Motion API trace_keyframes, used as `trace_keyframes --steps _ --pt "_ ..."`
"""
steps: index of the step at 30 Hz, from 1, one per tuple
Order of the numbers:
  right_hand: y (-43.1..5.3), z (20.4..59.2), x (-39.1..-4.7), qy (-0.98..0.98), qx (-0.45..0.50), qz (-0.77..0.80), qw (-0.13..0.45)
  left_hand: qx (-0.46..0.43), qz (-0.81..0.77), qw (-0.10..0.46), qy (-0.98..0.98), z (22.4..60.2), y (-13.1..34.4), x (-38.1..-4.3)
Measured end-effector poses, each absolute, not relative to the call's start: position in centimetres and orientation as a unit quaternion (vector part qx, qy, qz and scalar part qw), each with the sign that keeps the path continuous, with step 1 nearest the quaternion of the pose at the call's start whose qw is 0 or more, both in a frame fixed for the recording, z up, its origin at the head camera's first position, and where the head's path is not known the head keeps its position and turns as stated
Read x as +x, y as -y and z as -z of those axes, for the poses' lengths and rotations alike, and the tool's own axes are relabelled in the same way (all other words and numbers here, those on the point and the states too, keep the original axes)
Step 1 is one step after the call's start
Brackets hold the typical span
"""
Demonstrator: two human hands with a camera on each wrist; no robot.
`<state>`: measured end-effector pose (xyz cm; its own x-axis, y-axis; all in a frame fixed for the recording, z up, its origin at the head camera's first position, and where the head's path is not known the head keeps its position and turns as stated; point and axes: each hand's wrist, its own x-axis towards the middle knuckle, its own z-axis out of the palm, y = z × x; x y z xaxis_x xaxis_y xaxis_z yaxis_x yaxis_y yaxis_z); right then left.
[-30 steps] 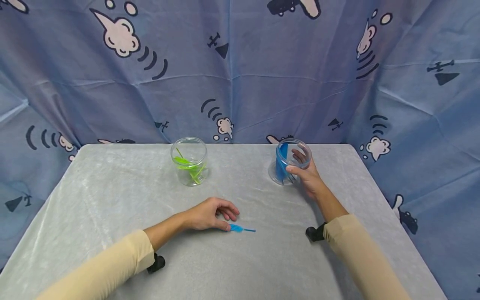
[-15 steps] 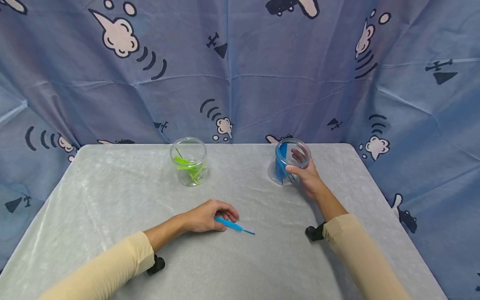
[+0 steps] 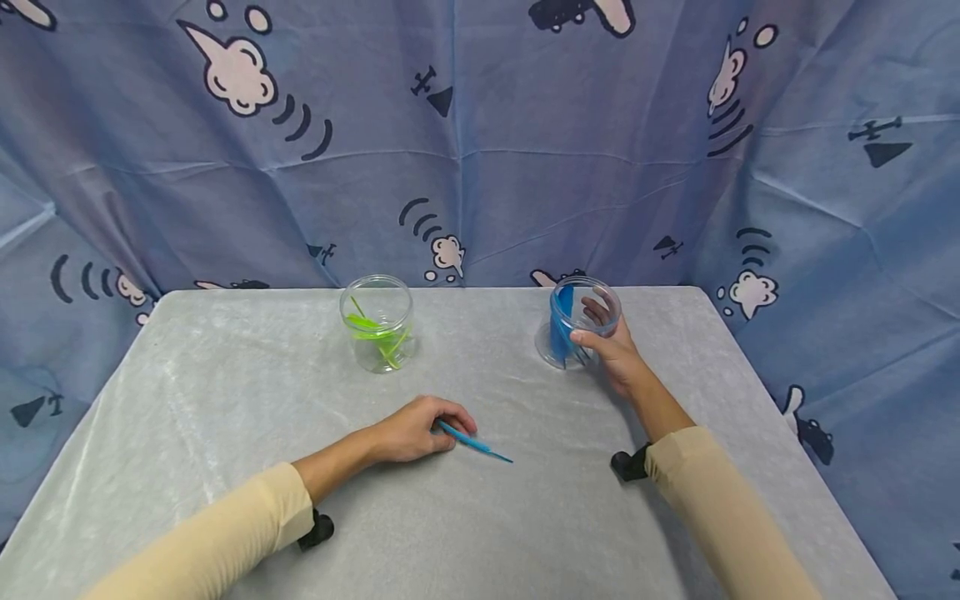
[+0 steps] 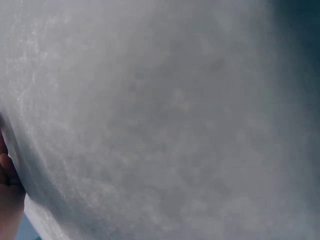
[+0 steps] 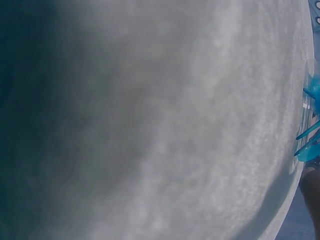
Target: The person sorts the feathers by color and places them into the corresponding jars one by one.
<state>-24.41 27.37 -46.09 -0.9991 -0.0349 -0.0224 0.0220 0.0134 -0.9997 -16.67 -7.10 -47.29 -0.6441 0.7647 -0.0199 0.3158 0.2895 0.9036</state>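
My left hand (image 3: 416, 429) pinches a slim blue piece (image 3: 468, 439) between thumb and fingers, low over the table. The piece has a wider body and a thin stem that points right; its other end is hidden by the hand. My right hand (image 3: 617, 350) grips the side of a clear round jar (image 3: 551, 333), its fingers showing through the wall. Several blue pieces (image 3: 562, 321) lean inside that jar, some with thin stems. In the right wrist view, blue pieces (image 5: 311, 150) show at the right edge. The left wrist view catches only part of the left hand (image 4: 10, 195).
A second clear jar (image 3: 360, 350) with several bright green pieces (image 3: 386, 340) stands at the back left. A pale grey cloth covers the table (image 3: 465, 533). Behind it hangs a patterned blue curtain (image 3: 510, 208).
The blue piece has turned and shifted in my left hand, showing a broad side half a second ago and a narrow one now. My right hand stays on the jar.
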Motion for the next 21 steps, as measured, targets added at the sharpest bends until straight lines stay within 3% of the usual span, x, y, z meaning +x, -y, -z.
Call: trace_keyframes --steps 21 --pt "-27.42 46.24 -24.45 -0.717 -0.004 0.697 0.021 0.324 -0.507 0.207 -0.771 46.78 6.79 -16.93"
